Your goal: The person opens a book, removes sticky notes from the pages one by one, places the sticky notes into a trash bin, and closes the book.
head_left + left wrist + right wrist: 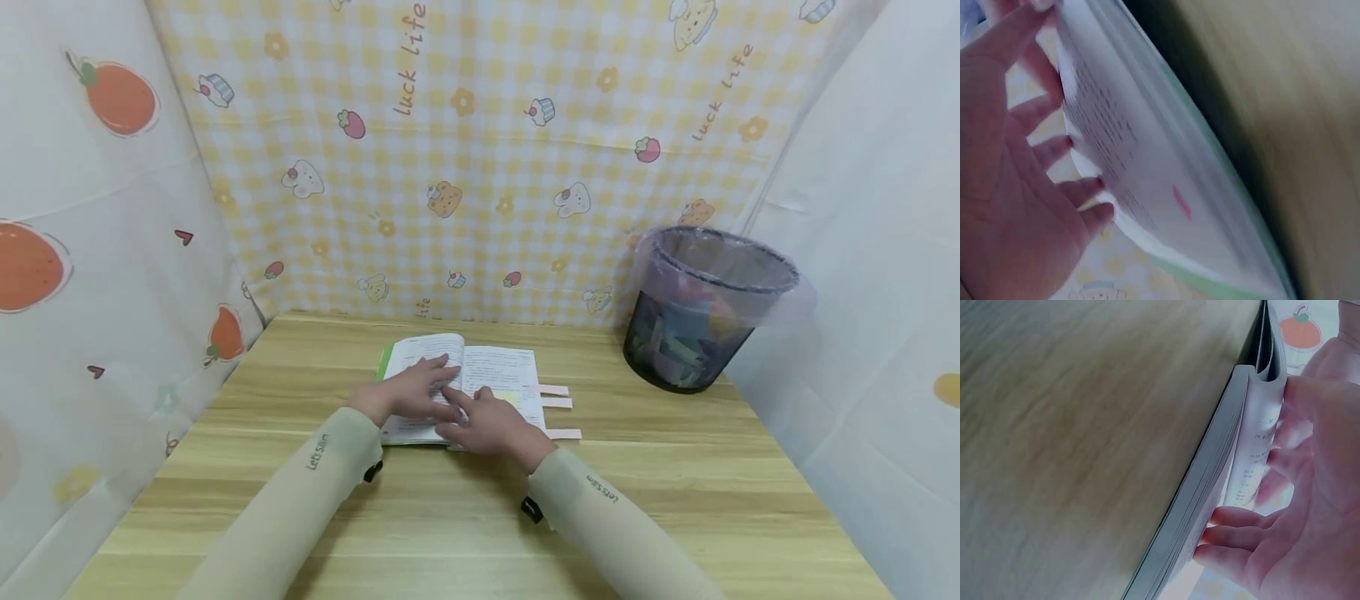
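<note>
An open book point(498, 363) lies on the wooden table, its printed pages facing up and a green cover edge showing at the left. Spread over the left page and the fold, my left hand point(416, 390) touches the paper with extended fingers. My right hand point(491, 423) rests on the lower right page near the fold, fingertips close to the left hand's. In the left wrist view, the fingertips press along the page point(1129, 147) beside a small pink mark. The right wrist view shows relaxed fingers point(1235, 536) on the page, above the thick page block point(1191, 487).
Pale pink tabs point(557, 402) stick out from the book's right edge, and a yellow patch point(507, 397) shows on the right page. A dark bin point(675, 337) with a translucent purple liner stands at the table's back right. Patterned curtains point(480, 167) enclose the back and sides.
</note>
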The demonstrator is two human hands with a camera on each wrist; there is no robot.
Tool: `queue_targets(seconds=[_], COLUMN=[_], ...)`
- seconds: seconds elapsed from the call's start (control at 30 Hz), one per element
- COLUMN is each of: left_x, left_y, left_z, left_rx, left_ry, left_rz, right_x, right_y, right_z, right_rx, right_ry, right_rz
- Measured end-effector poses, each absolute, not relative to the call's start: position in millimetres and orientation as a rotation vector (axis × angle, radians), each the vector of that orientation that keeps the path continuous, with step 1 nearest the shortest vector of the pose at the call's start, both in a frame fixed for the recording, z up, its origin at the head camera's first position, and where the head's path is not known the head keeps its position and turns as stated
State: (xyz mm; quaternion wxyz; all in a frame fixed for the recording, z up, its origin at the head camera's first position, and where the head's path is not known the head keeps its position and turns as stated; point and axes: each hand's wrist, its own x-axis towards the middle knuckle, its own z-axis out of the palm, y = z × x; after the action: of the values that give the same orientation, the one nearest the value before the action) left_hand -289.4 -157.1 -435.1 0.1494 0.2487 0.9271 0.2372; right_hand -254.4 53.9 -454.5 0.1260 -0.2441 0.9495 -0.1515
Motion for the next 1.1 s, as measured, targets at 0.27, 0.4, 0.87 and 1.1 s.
queue_targets(seconds=[0.27, 0.4, 0.87, 1.1], left_x=[-290, -288, -285, -283], left_y=[-151, -149, -131, -134], left_z=[-434, -434, -427, -428], left_rx=[0.601, 0.582, 0.457, 0.421], left_ry=[2.644, 2.635, 2.663, 2.67], left_rz=[0.655, 0.681, 0.634, 0.626], right_x=[-256, -260, -296, -301], right_y=[55, 63, 112, 116], right_z=[-452, -450, -452, -459], right_rx=[-0.729, -0.761, -0.37, -0.314], right_ry=[2.772, 2.733, 2.827, 2.883], right_rz=[-0.424, -0.504, -0.868, -0.709])
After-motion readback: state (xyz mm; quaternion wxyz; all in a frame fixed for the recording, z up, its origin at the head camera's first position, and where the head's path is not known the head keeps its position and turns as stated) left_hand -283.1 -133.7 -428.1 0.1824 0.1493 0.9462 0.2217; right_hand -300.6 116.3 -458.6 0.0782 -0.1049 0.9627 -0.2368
